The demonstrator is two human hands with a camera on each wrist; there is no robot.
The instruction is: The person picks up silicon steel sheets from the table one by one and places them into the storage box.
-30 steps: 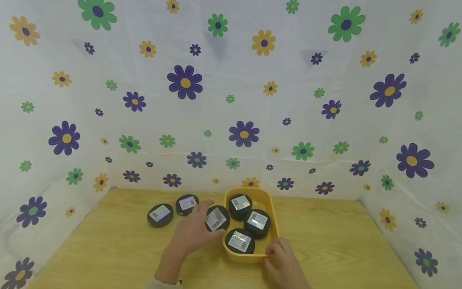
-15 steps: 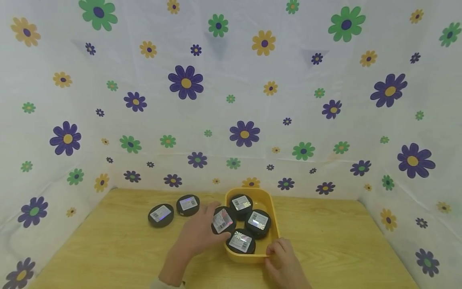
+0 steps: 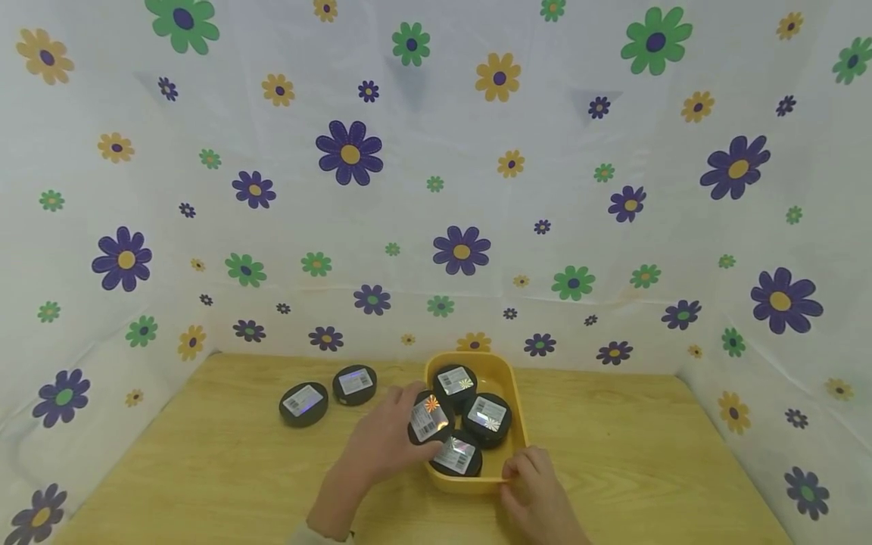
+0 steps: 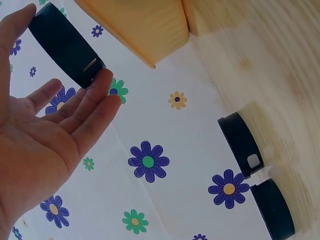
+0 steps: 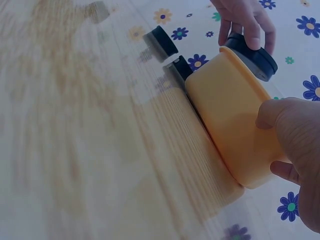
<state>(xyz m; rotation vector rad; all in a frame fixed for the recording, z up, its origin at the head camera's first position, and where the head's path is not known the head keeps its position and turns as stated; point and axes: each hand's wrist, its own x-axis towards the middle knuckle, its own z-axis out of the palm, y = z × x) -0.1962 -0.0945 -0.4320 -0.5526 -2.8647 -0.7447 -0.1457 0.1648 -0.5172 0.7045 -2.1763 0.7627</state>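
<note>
My left hand (image 3: 381,443) pinches a flat round black case (image 3: 431,421) between thumb and fingers, over the left rim of a yellow plastic bin (image 3: 470,487). The case has a silvery-white barcode label on top, and the left wrist view shows a slot in the side of this held case (image 4: 65,45). Within the bin lie three like cases, a back one (image 3: 455,381), a right one (image 3: 487,418) and a front one (image 3: 458,457), the last partly covered by the held case and thumb. My right hand (image 3: 540,492) grips the bin's near right corner by its rim.
Two more labelled black cases, one further left (image 3: 303,403) and one nearer the bin (image 3: 354,384), lie apart on the wooden table (image 3: 633,446). A white flower-patterned cloth (image 3: 518,189) rises behind the table and along both sides.
My left hand has moved right with the held case, from beside the bin's left rim to over it. The right hand keeps its place on the bin.
</note>
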